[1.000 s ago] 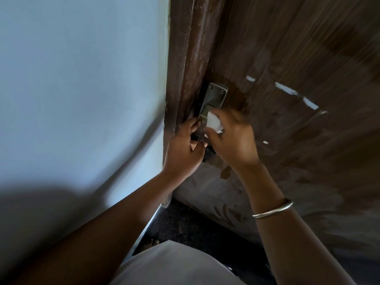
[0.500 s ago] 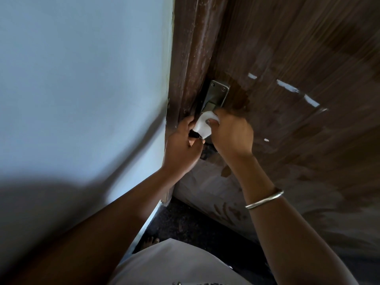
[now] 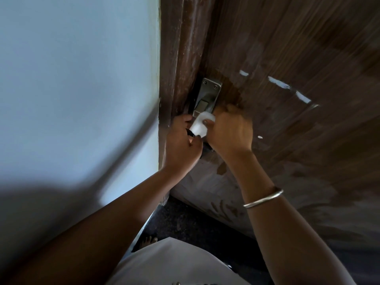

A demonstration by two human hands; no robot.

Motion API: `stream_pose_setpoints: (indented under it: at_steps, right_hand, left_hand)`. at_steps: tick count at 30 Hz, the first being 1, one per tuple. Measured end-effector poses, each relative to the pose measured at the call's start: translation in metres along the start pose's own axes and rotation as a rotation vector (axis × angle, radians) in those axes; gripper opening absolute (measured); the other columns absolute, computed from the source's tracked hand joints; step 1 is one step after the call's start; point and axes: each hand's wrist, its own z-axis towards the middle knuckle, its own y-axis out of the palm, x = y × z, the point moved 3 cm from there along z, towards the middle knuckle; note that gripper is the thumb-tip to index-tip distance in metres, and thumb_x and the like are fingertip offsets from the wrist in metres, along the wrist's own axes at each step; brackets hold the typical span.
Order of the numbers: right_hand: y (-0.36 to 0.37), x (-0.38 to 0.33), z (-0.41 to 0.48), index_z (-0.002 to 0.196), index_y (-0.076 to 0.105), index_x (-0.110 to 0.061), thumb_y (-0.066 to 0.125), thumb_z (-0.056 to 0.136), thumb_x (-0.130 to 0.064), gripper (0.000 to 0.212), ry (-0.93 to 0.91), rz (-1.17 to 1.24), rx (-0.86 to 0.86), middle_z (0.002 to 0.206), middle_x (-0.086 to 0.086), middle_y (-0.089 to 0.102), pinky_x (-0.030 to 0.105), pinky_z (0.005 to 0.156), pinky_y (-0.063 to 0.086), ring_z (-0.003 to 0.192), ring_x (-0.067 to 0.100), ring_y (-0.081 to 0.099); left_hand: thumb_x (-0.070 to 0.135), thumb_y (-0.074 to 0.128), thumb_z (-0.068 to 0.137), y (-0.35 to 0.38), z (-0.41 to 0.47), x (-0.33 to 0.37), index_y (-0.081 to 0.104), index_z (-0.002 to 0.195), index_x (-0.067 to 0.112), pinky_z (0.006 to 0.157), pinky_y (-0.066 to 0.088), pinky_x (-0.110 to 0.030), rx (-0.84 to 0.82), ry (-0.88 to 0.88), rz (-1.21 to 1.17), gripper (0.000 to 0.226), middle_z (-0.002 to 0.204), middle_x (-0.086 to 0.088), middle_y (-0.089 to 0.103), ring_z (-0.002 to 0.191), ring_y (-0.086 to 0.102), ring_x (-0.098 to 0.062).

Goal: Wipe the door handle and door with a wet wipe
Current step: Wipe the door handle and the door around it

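A dark brown wooden door (image 3: 287,48) carries a metal handle plate (image 3: 208,95) near its left edge. My right hand (image 3: 230,130) presses a white wet wipe (image 3: 200,125) against the lower part of the plate, where the handle itself is hidden under my fingers. My left hand (image 3: 181,142) is curled at the door's edge just left of the wipe, gripping something dark there that I cannot make out.
The brown door frame (image 3: 176,58) runs up beside a pale blue wall (image 3: 78,79) on the left. The door's lower part is worn pale with scuffs (image 3: 216,186). A dark floor (image 3: 185,221) and a bare foot (image 3: 149,240) show below.
My right hand has shifted the wipe leftward and down across the handle plate, so the wipe now shows more between both hands. The left hand has stayed at the door's edge.
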Motion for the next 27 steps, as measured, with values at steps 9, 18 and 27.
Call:
stream_pose_setpoints:
  at_steps: [9, 18, 27]
  right_hand:
    - [0.002, -0.016, -0.003, 0.092, 0.068, -0.009, 0.052, 0.092, -0.041, 0.036, -0.077, -0.206, 0.069, 0.084, 0.012, 0.068, 0.035, 0.06, 0.051, 0.073, 0.03, 0.064]
    - [0.003, -0.016, -0.001, 0.084, 0.068, -0.003, 0.069, 0.083, -0.024, 0.021, -0.097, -0.077, 0.073, 0.079, 0.015, 0.069, 0.036, 0.066, 0.049, 0.075, 0.032, 0.064]
    - [-0.001, 0.026, 0.005, 0.097, 0.064, -0.008, 0.07, 0.083, -0.022, 0.021, -0.009, 0.339, -0.165, 0.098, 0.011, 0.064, 0.026, 0.069, 0.042, 0.087, 0.026, 0.061]
  left_hand:
    - [-0.001, 0.056, 0.07, -0.002, -0.002, -0.001, 0.041, 0.087, 0.024, 0.049, 0.035, -0.009, 0.105, 0.049, 0.005, 0.034, 0.06, 0.009, 0.044, 0.054, 0.047, -0.002]
    - [0.002, 0.053, 0.068, -0.009, -0.001, 0.004, 0.043, 0.084, 0.024, 0.054, 0.033, -0.007, 0.149, 0.162, 0.074, 0.029, 0.067, -0.006, 0.052, 0.057, 0.046, -0.008]
    - [-0.003, 0.052, 0.07, -0.005, 0.001, 0.003, 0.046, 0.083, 0.02, 0.05, 0.036, -0.013, 0.092, 0.094, 0.018, 0.027, 0.073, -0.01, 0.055, 0.056, 0.048, -0.01]
